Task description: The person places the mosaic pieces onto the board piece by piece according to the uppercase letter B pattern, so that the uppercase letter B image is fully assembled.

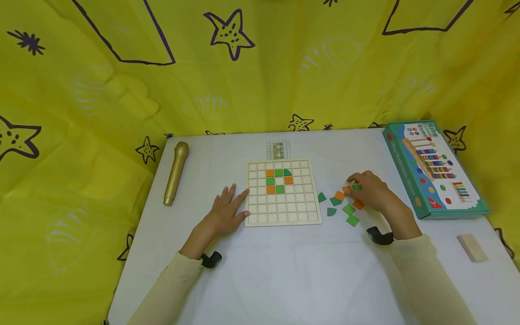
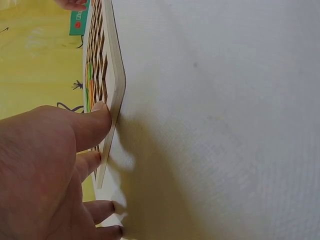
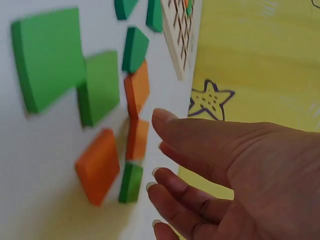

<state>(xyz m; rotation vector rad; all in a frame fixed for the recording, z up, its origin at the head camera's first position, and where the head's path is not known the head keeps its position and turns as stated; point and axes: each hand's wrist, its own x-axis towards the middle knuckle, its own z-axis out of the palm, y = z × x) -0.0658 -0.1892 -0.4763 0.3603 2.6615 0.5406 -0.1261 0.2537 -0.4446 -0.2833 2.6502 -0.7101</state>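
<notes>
A wooden grid board (image 1: pixel 284 212) lies mid-table, with several orange and green tiles (image 1: pixel 271 189) set around one bare cell. My left hand (image 1: pixel 224 216) is spread at the board's left edge, and in the left wrist view the thumb (image 2: pixel 97 122) touches the rim. To the board's right are loose orange squares (image 1: pixel 339 196), light green squares (image 1: pixel 352 220) and dark green rounded pieces (image 1: pixel 331 211). Over the far end of these hovers my right hand (image 1: pixel 371 192). In the right wrist view its loosely bent fingers are apart from a small green tile (image 3: pixel 131 182) and hold nothing visible.
Behind the board lies a small pattern card (image 1: pixel 278 149). A gold microphone (image 1: pixel 176 174) rests at the left. At the right are a green game box (image 1: pixel 436 169) and a pale wooden block (image 1: pixel 472 247). A yellow patterned curtain (image 1: pixel 260 81) hangs behind the table.
</notes>
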